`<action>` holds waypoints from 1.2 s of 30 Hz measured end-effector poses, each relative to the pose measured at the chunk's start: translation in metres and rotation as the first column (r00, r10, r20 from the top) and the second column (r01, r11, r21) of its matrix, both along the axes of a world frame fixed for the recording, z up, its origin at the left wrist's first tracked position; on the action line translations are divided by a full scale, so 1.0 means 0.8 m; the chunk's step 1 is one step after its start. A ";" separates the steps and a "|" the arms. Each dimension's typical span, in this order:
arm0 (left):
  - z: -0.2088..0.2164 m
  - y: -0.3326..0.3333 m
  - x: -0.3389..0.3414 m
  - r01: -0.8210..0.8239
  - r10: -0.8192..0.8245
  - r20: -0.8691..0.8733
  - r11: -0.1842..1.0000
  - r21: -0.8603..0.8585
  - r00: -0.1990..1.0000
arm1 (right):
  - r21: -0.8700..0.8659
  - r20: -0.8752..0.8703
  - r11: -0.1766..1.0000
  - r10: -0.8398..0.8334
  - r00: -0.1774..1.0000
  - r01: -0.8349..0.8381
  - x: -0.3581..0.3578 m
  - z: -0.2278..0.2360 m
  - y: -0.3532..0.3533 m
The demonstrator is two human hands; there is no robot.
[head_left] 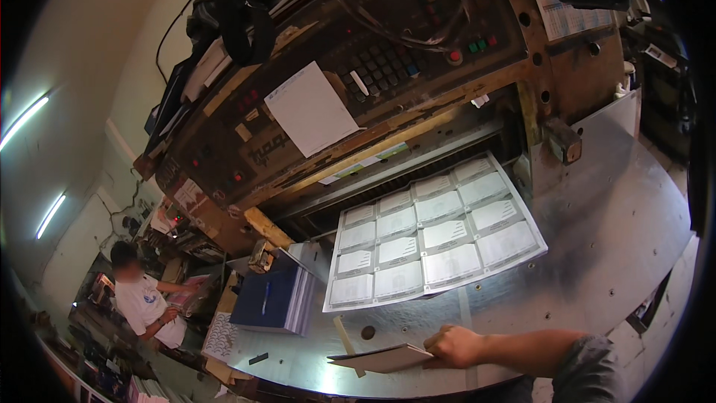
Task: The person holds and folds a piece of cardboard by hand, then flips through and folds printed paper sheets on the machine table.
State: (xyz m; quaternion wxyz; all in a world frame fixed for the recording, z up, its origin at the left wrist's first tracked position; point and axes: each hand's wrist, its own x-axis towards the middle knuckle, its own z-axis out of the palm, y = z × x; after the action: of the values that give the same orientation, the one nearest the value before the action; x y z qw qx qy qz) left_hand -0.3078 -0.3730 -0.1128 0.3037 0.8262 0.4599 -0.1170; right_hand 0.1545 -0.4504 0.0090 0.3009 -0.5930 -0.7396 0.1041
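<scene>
My right hand (456, 346) comes in from the lower right, its fingers closed on the end of a flat brownish-grey board (384, 359) that looks like cardboard. The board is tilted low over the near edge of the metal table (552, 291). Beyond it lies a large printed sheet (436, 235) with a grid of repeated panels, its far part reaching toward the machine's opening. My left hand is out of the picture.
A stack of dark blue-covered books (270, 300) with a pen (266, 297) on top stands at the left. Behind rises a machine panel (477, 15) with buttons and a white paper (313, 108). A metal block (563, 140) juts out at right. Another person (145, 300) works far left.
</scene>
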 end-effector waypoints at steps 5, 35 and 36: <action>-0.062 -0.005 -0.015 0.002 -0.046 0.141 0.955 0.298 0.989 | -0.018 0.027 1.000 -0.008 1.000 0.009 -0.002 -0.002 -0.001; 0.013 -0.014 0.040 0.031 -0.047 0.072 0.979 0.202 0.996 | 0.326 -0.222 0.942 -0.004 0.975 0.078 -0.013 -0.001 0.010; 0.011 -0.014 0.039 0.028 -0.047 0.080 0.974 0.224 0.996 | 0.391 -0.224 0.916 -0.005 0.975 0.094 -0.011 -0.005 0.010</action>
State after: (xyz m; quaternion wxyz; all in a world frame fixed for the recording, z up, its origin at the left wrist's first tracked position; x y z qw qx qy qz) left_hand -0.2767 -0.3840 -0.1037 0.2261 0.8678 0.4410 -0.0355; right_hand 0.1457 -0.4425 0.0052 0.4973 -0.5229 -0.6923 0.0080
